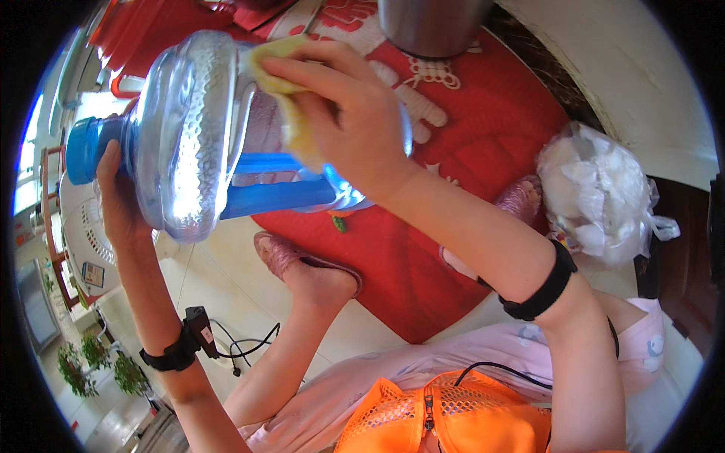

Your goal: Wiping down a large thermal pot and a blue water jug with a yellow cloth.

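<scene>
A large clear plastic water jug (181, 136) is held tilted on its side above the floor, its neck pointing left. My left hand (116, 192) grips it at the neck, just behind the blue screw cap (82, 150). Along the jug's lower side runs a blue handle (277, 198). My right hand (351, 107) presses a yellow cleaning cloth (291, 85) against the jug's upper side. The cloth and fingers are slightly blurred. Part of the jug's base is hidden behind my right hand.
Beneath the jug lies a red patterned mat (481, 124) on pale floor tiles (226, 277). A metal bin (433, 25) stands on it at the top. White plastic bag (595, 192) sits at right. Left are a white fan-like grille (93, 232) and potted plants (79, 368).
</scene>
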